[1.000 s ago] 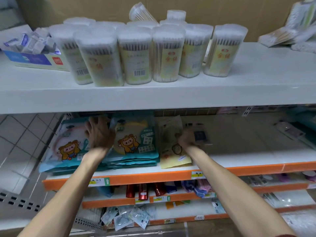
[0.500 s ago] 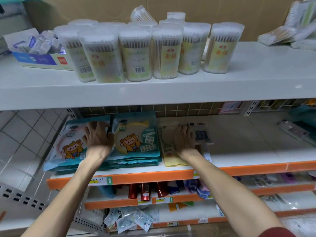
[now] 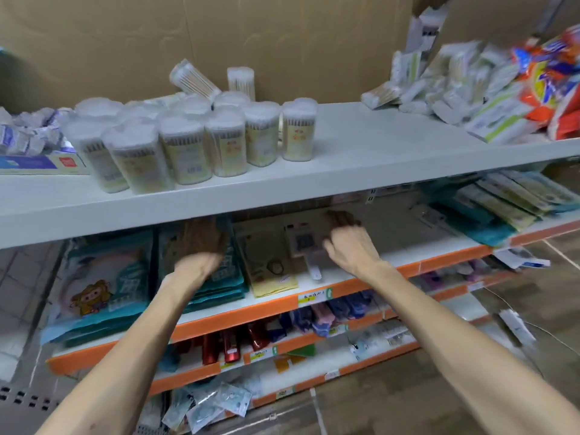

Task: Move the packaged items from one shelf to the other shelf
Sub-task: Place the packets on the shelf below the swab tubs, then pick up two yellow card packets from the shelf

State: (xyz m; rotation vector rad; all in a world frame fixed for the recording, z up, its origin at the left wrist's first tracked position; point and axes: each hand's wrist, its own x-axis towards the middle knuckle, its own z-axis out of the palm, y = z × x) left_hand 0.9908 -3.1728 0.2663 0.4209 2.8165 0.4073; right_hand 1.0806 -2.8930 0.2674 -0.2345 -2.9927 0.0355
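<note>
Store shelving (image 3: 376, 142) ahead. My left hand (image 3: 201, 246) lies flat on the teal packets (image 3: 219, 287); the small grey packet (image 3: 299, 241) sits just inside my right hand (image 3: 353, 246), lengthwise away from me; grip unclear.

A single view is given — taken from a wide-angle camera worn on the head, aimed forward and down at store shelving close by. The white upper shelf (image 3: 376, 142) is seen from slightly above, the orange-edged shelf (image 3: 445, 262) beneath it more from the front. Both forearms (image 3: 141, 340) are framed from the bottom edge — the picture is tilted and blurred.
</note>
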